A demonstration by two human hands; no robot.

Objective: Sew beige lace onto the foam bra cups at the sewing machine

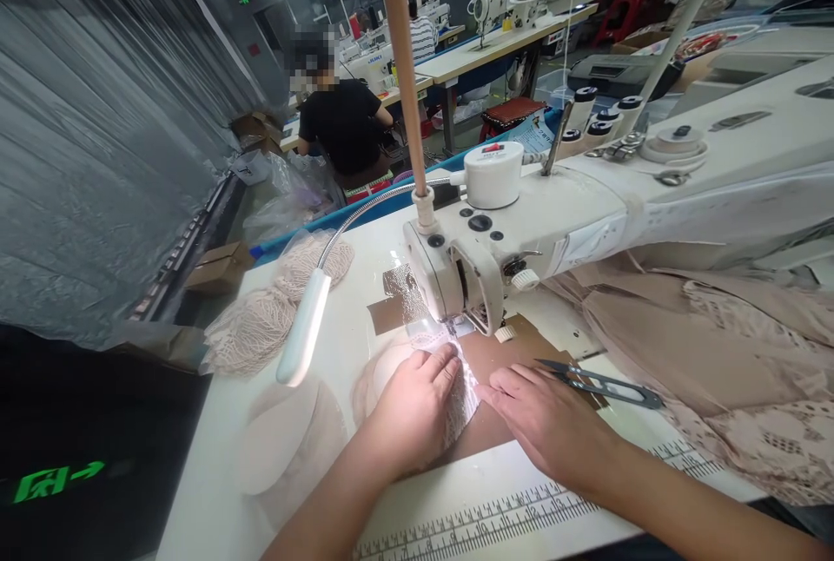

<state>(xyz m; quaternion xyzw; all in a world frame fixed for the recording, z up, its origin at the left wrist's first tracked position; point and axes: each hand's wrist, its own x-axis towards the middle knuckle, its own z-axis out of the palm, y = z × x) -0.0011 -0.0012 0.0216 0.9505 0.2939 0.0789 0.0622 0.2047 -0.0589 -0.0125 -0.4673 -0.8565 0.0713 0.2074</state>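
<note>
A beige bra cup (384, 370) with pale lace along its side lies under the sewing machine head (443, 274), its lace edge at the presser foot. My left hand (423, 400) rests on the cup, fingers bent close together and pressing the lace down just in front of the needle area. On the lace's right edge, my right hand (544, 422) pinches with thumb and forefinger, the other fingers curled under. Dark thread snips (605, 387) lie just beyond the right hand, blades toward the left. The needle tip is too small to make out.
Lace cups (251, 331) are heaped at the table's far left; sheer cut pieces (287, 431) lie nearer. A lamp (305, 326) on a bendable neck hangs over the left side. Beige lace fabric (710, 344) is piled at right. A printed ruler (482, 526) runs along the front. A person (345, 122) sits beyond.
</note>
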